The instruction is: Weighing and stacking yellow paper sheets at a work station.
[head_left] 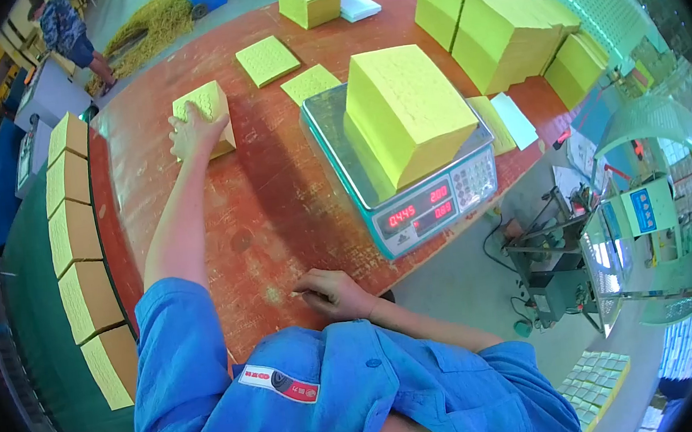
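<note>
My left hand [198, 133] reaches out to the far left of the red table and lies with spread fingers on a short stack of yellow paper [217, 103]. My right hand [335, 294] rests at the near table edge, its fingers curled in loosely, and I see nothing in it. To the right of centre, a tall block of yellow paper [411, 110] stands on a digital scale [365, 202] whose red display is lit. Beyond the left hand's stack lie two thin yellow pads [267, 60], one partly behind the scale.
Large yellow paper stacks [503, 34] fill the far right of the red table [239, 226]. A smaller yellow stack [310, 3] stands at the back. Paper blocks [81, 233] line a green belt on the left. A machine [564, 278] stands right. Another person [70, 34] is far left.
</note>
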